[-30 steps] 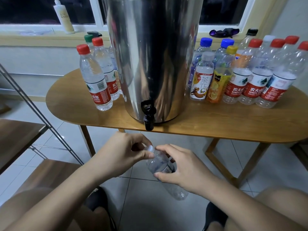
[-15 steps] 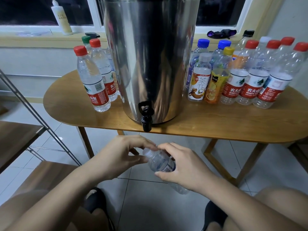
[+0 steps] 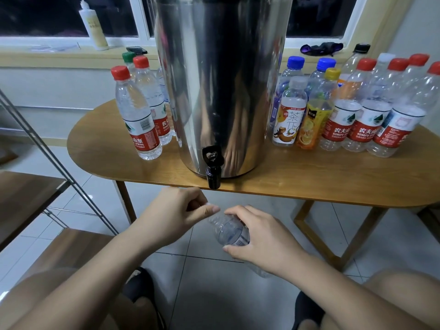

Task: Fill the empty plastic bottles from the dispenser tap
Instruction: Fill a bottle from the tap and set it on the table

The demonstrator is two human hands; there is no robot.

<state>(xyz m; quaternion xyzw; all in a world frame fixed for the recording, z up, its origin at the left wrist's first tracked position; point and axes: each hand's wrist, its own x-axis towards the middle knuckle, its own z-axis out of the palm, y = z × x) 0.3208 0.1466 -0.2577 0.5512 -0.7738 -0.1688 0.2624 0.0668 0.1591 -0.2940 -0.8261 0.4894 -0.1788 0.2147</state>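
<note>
Hands meet low in the near middle, over the floor tiles [image 3: 214, 289]. The right hand [image 3: 259, 236] wraps the body of a clear plastic bottle [image 3: 229, 231], which lies tilted with its neck up and to the left. The left hand [image 3: 176, 210] pinches at that neck with curled fingers, and any cap is hidden under them. Judged from this, the step in hand is uncapping before filling. Next, the open mouth must come upright directly under the black tap [image 3: 212, 167], just beyond and above. The bottle looks empty and thin-walled, with a pale label. Farther off, the steel dispenser [image 3: 219, 79] stands on the wooden table [image 3: 309, 177], with capped bottles [image 3: 362, 115] grouped to its left and right.
</note>
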